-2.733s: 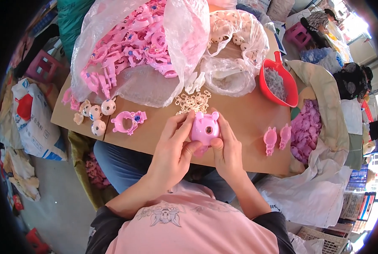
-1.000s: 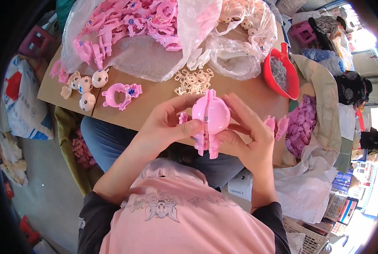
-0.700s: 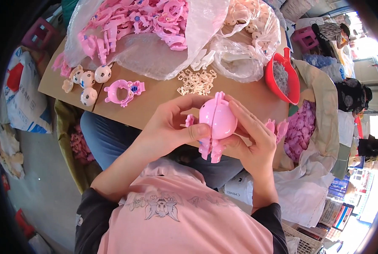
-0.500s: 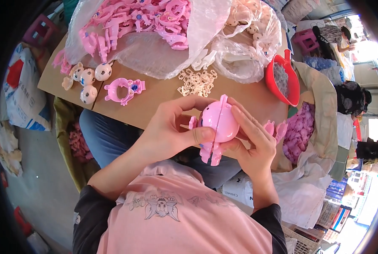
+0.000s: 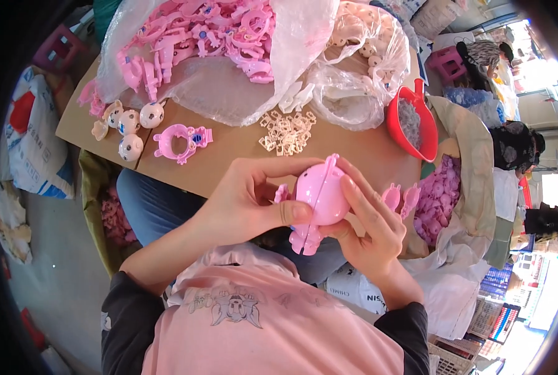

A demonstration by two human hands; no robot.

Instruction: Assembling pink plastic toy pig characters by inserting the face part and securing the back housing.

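Observation:
Between my two hands is a pink plastic toy figure with a round head and a small body, a seam running down its middle. My left hand (image 5: 251, 197) grips one side of the pink toy figure (image 5: 322, 195), thumb pressed near the seam. On the opposite side my right hand (image 5: 374, 228) is closed round the head, its fingers along the outer half. Beyond the hands on the cardboard tabletop (image 5: 219, 150) lie a pile of small cream clips (image 5: 286, 133) and a pink ring-shaped piece (image 5: 180, 142). Pink eared pieces (image 5: 409, 200) show just past my right hand.
White ball-shaped heads (image 5: 130, 122) sit at the left. Behind are a clear bag (image 5: 216, 87) of pink parts and another bag (image 5: 347, 103) of cream heads. A red scoop (image 5: 426, 147) holds small clear pieces. Open sacks of pink parts flank me, including the right sack (image 5: 476, 187).
The toy has moved slightly down and to the left with both hands. Its seam looks narrower now, the two halves closer together.

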